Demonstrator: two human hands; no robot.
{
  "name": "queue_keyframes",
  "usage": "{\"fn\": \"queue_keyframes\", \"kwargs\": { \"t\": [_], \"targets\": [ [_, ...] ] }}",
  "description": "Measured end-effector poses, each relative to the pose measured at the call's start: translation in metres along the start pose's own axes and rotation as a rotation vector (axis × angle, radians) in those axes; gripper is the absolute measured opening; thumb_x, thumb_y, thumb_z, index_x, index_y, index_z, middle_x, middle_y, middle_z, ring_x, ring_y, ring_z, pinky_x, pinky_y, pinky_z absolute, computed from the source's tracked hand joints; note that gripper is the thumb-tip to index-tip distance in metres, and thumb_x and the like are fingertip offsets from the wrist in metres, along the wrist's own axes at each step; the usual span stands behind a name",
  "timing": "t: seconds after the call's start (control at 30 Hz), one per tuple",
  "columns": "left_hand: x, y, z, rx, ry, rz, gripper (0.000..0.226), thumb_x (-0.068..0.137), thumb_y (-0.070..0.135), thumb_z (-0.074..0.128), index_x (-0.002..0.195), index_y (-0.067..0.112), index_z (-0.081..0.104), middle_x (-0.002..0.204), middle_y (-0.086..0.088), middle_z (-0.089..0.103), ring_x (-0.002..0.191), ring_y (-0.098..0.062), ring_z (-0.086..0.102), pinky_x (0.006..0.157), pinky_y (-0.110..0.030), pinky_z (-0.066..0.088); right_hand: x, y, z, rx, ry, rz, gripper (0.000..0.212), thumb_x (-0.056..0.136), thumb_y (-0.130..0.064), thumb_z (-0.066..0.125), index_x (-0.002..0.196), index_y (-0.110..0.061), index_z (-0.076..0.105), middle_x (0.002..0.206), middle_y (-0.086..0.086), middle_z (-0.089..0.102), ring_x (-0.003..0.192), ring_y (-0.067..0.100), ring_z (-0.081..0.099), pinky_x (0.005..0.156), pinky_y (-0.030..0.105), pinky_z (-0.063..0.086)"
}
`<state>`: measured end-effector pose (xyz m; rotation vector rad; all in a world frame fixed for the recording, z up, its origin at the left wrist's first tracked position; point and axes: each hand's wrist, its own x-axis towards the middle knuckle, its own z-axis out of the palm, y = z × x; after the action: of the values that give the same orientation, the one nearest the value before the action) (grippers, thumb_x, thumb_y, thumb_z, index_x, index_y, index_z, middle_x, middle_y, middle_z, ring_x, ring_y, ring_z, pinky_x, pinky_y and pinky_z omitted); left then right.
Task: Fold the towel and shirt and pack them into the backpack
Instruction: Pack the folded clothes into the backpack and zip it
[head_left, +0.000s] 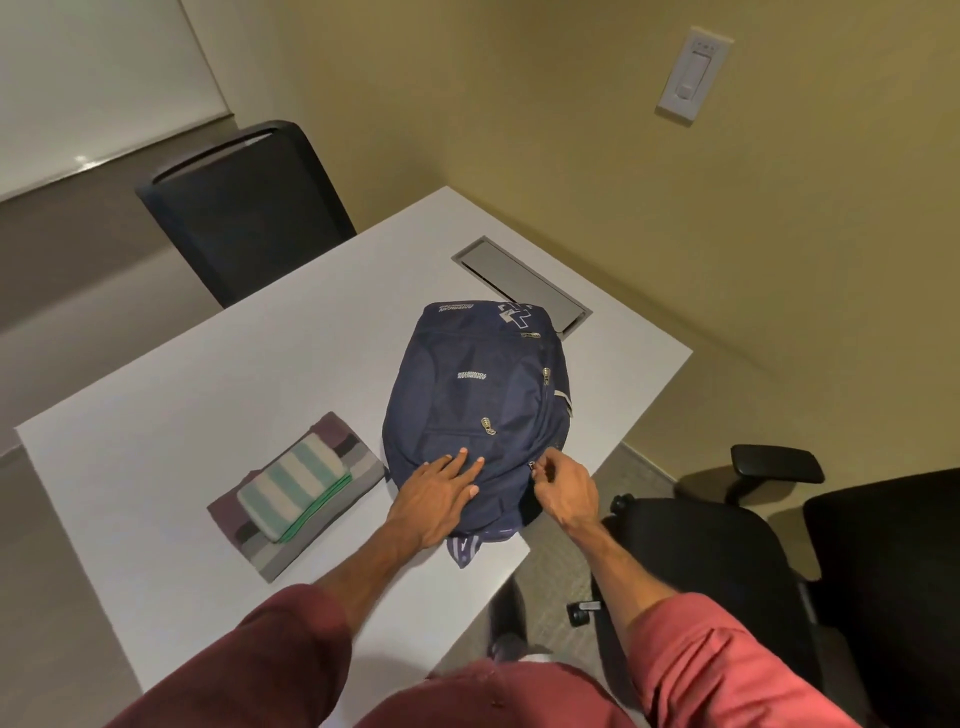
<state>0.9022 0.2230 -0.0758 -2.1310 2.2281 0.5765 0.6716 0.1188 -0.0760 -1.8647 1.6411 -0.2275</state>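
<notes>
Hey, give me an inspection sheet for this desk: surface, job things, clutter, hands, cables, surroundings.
Surface: white table, cable hatch flush in its far side.
Job's things: navy backpack lying flat, looks zipped; folded striped towel stacked on folded shirt, left of the backpack, not packed.
Clutter: nothing seen.
Hands: left hand flat on the backpack, fingers straight; right hand pinches a zipper pull at its right edge.
Cables: nothing seen.
Surroundings: black chair beyond the table, office chair at right, wall switch.
</notes>
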Motion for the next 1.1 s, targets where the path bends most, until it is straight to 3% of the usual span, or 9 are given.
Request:
{"fn": "queue_keyframes", "kwargs": {
  "t": [0.17,0.27,0.43,0.6,0.7,0.8,0.9,1.0,1.1],
  "targets": [
    [-0.019,0.005,0.012,-0.153,0.099,-0.073,0.068,0.115,0.047,0.027,0.173,0.024,0.0,0.175,-0.005,0.029,0.159,-0.028,0.03,0.128,-0.05,0.031,-0.023,-0.016,0.007,0.028,-0.133,-0.142,0.017,0.091,-0.02,0.064,0.077,-0.028,0.058,0.068,-0.012,0.067,0.066,0.009,0.064,0.065,0.036,0.055],
    [-0.041,-0.005,0.028,-0.045,0.182,-0.036,0.071,0.114,0.049,0.02,0.172,0.016,-0.005,0.18,-0.003,0.006,0.167,-0.023,0.008,0.131,-0.053,0.023,-0.03,-0.031,0.008,-0.045,-0.174,-0.29,0.009,0.089,-0.026,0.062,0.08,-0.026,0.059,0.07,-0.009,0.066,0.066,0.014,0.062,0.063,0.038,0.053],
    [-0.067,-0.024,0.046,0.07,0.228,0.055,0.072,0.115,0.044,0.031,0.172,0.015,-0.003,0.181,-0.002,-0.003,0.167,-0.02,0.002,0.132,-0.053,0.023,-0.037,-0.051,0.006,-0.191,-0.187,-0.438,0.019,0.089,-0.043,0.064,0.084,-0.025,0.061,0.077,-0.011,0.068,0.072,0.015,0.063,0.065,0.036,0.052],
    [-0.069,-0.014,0.04,0.056,0.256,-0.012,0.065,0.114,0.045,0.033,0.169,0.011,0.025,0.18,-0.006,0.006,0.167,-0.023,0.009,0.13,-0.056,0.027,-0.03,-0.048,-0.002,-0.255,-0.075,-0.484,0.045,0.099,-0.059,0.055,0.075,-0.021,0.061,0.068,-0.01,0.065,0.062,0.013,0.06,0.06,0.035,0.05],
    [-0.061,0.007,0.032,0.164,0.254,0.012,0.055,0.112,0.045,0.039,0.153,0.013,0.054,0.177,-0.011,0.024,0.166,-0.027,0.015,0.128,-0.058,0.029,-0.024,-0.05,-0.008,-0.28,0.084,-0.527,0.037,0.105,-0.052,0.051,0.083,-0.023,0.061,0.079,-0.007,0.066,0.069,0.02,0.064,0.06,0.038,0.05],
    [-0.052,0.024,0.03,0.155,0.277,-0.057,0.051,0.109,0.05,0.035,0.129,0.018,0.07,0.171,-0.01,0.038,0.164,-0.028,0.022,0.125,-0.062,0.03,-0.018,-0.055,-0.011,-0.268,0.164,-0.57,0.019,0.102,-0.04,0.059,0.09,-0.026,0.059,0.086,-0.008,0.06,0.076,0.017,0.059,0.062,0.035,0.047],
    [-0.044,0.037,0.029,0.103,0.338,-0.15,0.054,0.108,0.053,0.035,0.122,0.019,0.075,0.169,-0.009,0.042,0.162,-0.027,0.029,0.125,-0.063,0.029,-0.009,-0.052,-0.013,-0.35,0.107,-0.671,0.009,0.093,-0.032,0.063,0.098,-0.024,0.063,0.096,-0.008,0.056,0.091,0.018,0.056,0.074,0.037,0.046],
    [-0.035,0.045,0.033,0.052,0.386,-0.205,0.056,0.107,0.053,0.036,0.119,0.019,0.079,0.169,-0.006,0.041,0.159,-0.025,0.034,0.125,-0.061,0.031,-0.004,-0.047,-0.011,-0.401,0.004,-0.739,0.021,0.089,-0.034,0.062,0.108,-0.028,0.069,0.106,-0.011,0.062,0.105,0.017,0.055,0.087,0.041,0.043],
    [-0.027,0.049,0.038,-0.029,0.429,-0.251,0.035,0.104,0.045,0.058,0.104,0.02,0.083,0.169,-0.003,0.043,0.157,-0.025,0.037,0.125,-0.06,0.033,-0.002,-0.042,-0.007,-0.418,-0.049,-0.768,0.024,0.092,-0.039,0.063,0.112,-0.029,0.07,0.111,-0.01,0.062,0.109,0.017,0.054,0.09,0.041,0.042]
  ]
}}
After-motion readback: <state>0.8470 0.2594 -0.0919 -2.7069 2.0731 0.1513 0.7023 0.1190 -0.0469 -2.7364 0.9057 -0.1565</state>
